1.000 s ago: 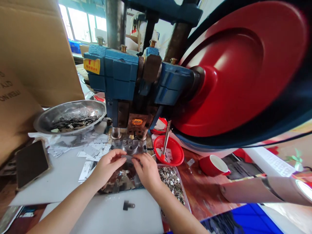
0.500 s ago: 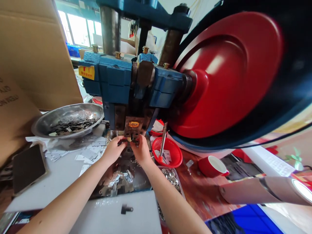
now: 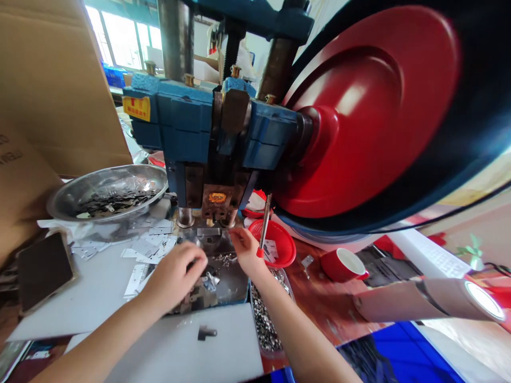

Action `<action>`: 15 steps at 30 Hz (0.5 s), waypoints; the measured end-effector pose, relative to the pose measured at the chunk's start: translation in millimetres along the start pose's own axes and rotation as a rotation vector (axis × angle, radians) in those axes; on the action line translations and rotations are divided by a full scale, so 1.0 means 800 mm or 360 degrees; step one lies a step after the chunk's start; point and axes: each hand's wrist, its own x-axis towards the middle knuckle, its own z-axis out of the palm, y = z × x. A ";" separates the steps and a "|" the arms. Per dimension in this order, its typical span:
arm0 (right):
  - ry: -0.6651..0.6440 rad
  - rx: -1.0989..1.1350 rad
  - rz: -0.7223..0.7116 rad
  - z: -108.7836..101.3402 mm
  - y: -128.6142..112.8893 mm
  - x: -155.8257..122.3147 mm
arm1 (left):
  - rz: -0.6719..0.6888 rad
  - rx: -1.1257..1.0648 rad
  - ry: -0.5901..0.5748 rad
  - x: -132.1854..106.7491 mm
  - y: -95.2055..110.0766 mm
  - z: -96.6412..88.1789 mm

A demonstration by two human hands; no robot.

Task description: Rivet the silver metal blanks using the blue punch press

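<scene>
My left hand rests knuckles-up on a pile of small metal parts on the press bed, fingers curled down into them. What they hold is hidden. My right hand lies just right of the die, its fingers stretched toward it and holding nothing I can see. A small metal plate lies on the die under the raised ram of the blue punch press. The big red flywheel fills the right of the view.
A steel bowl of dark parts stands at the left, with loose plates and a phone before it. A red basket with a red-handled tool, a red cup, a clear tray of tiny pieces and a cardboard tube lie to the right.
Both hands carried a small piece up to the die and drew back. My left hand has dropped to the parts pile and my right hand has moved off to the right.
</scene>
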 end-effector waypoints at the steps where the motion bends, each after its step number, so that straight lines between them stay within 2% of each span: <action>1: -0.0043 -0.0027 0.0003 -0.011 0.001 -0.011 | 0.0046 -0.0005 -0.0255 -0.022 0.008 -0.004; 3: -0.0194 -0.0185 0.0004 -0.032 0.002 -0.037 | 0.0102 0.0019 -0.0714 -0.064 0.019 -0.007; 5: -0.0330 -0.0398 -0.0069 -0.044 0.003 -0.060 | 0.0099 0.0107 -0.0878 -0.097 0.024 -0.002; 7: -0.0404 -0.0575 -0.0194 -0.048 0.003 -0.077 | 0.0042 0.0185 -0.0888 -0.115 0.023 0.006; 9: -0.0410 -0.0706 -0.0298 -0.047 0.004 -0.084 | 0.0008 0.0216 -0.0855 -0.122 0.021 0.013; 15: -0.0315 -0.1104 -0.0413 -0.035 0.000 -0.058 | -0.0006 0.0117 -0.0841 -0.119 0.024 0.019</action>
